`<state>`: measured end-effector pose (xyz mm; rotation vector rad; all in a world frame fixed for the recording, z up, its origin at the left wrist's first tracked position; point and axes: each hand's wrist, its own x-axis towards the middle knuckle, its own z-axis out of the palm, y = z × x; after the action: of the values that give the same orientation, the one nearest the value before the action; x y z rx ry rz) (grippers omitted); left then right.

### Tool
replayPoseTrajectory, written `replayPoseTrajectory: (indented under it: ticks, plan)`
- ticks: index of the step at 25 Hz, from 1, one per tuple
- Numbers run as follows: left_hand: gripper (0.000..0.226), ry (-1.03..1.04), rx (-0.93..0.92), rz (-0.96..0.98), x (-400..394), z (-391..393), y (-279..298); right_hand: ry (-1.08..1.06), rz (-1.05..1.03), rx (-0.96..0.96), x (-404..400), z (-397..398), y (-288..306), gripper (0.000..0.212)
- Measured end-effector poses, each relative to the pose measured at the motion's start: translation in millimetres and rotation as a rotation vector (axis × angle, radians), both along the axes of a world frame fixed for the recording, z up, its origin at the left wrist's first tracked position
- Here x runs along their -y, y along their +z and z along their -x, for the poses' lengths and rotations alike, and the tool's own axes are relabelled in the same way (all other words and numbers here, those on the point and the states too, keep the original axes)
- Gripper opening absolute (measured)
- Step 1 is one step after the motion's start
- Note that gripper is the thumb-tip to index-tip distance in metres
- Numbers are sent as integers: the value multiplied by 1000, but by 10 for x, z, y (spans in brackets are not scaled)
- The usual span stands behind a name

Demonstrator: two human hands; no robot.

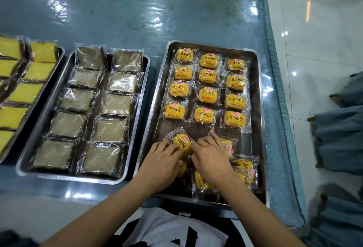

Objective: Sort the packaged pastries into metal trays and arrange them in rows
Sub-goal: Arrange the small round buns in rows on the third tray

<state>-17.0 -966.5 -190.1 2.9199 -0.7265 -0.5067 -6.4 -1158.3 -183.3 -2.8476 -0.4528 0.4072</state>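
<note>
- Here, both hands meet over the near end of the right tray [164, 66], on a blue plastic-covered table [117, 11].
- The left hand [163, 163] has its fingers curled around a yellow bun packet [181, 141], gripping it from the left; the packet sits tilted, just below the left column of buns.
- The right hand [211, 160] touches the same packet from the right, fingertips bent onto its wrapper and index finger stretched toward the rows; how firm its hold is, I cannot tell.
- Twelve buns [208, 94] lie in three columns of four across the tray's far part.
- A loose pile [244, 168] of packets lies in the near right corner, partly under the right wrist.
- The middle tray [146, 81] holds brown cakes [106, 130] in two columns.
- The left tray [60, 51], cut by the frame edge, holds yellow cakes [25, 93].
</note>
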Motion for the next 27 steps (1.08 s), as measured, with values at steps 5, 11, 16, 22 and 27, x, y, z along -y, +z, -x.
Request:
replayPoseTrajectory:
  ticks: [5, 11, 16, 22, 27]
  plan:
    - [51, 26, 20, 0, -4, -21, -38, 19, 35, -31, -87, 26, -47, 42]
    - [59, 76, 10, 32, -97, -141, -67, 49, 59, -83, -121, -76, -73, 55]
    - [74, 136, -69, -2, -141, -197, -99, 85, 79, -109, -147, -214, -85, 58]
    - [82, 194, -44, -35, -145, -220, -57, 123, 111, -137, -224, -327, -70, 60]
    - [79, 205, -31, -26, -143, -243, -64, 103, 83, -116, -256, -336, -71, 61]
